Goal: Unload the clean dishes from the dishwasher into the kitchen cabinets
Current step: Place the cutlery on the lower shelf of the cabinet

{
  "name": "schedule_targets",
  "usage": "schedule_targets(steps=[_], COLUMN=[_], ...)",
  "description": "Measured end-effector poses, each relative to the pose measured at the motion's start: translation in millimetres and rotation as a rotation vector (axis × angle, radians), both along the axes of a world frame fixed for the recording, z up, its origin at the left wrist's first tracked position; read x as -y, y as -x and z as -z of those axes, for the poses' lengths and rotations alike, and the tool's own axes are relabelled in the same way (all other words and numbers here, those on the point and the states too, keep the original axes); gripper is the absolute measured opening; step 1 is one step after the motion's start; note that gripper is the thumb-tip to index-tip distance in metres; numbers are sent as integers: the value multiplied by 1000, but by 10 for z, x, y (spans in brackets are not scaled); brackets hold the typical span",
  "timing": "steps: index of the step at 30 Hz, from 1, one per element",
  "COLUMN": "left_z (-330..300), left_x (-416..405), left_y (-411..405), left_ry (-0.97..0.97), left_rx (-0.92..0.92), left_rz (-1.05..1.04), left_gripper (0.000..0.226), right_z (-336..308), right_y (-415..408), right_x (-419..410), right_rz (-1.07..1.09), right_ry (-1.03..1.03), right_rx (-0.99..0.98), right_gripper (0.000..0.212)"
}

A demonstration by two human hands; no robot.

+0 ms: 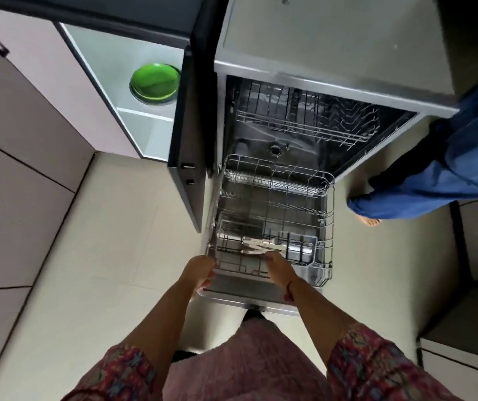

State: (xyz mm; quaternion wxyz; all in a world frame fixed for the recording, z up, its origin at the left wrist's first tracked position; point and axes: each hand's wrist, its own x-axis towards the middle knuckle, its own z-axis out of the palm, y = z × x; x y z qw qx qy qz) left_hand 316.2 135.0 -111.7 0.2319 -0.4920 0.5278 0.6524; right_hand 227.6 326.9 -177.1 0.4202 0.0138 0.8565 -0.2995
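Because the lower rack (275,215) is pulled right out over the dropped door (249,296) of the dishwasher (318,91), everything left in it lies within easy reach of a person leaning over from the front. Both arms come down from the bottom of the view. The left hand (200,272) sits at the rack's near left corner, its fingers loosely bent against the wire edge; whether it actually grips the wire or only steadies it I cannot tell. The right hand (279,266) reaches in over the near rim toward the cutlery (261,246), a few pale pieces lying flat across the grey basket (298,247). Its fingertips are at or just short of the nearest piece, and the blur hides whether they are pinching it.

The rest of the lower rack looks bare, and so does the upper rack (304,120), which sits pushed back inside the machine, out of the way of the reach below. By that showing, the cutlery is probably the last of the load.

To the left, a cabinet (101,82) stands with its dark door (187,134) swung wide, and green plates (155,83) are stacked on its shelf, close beside the dishwasher so that carrying is short. A second person in blue trousers (463,160) stands at the right, well apart from the rack.
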Motion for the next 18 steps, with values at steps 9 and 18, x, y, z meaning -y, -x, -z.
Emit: schedule_targets(steps=[9,18], left_z=[789,2442], left_x=[-697,-951], left_y=[833,1225], left_ry=[-171,-268], left_rx=[140,252], left_rz=[-279,-570], left_gripper=[27,28], right_z=[650,2138], right_y=[939,1185], right_x=[-157,151], right_rz=[-285,-509], right_ry=[-122,-134], right_rx=[35,35], right_gripper=[37,46])
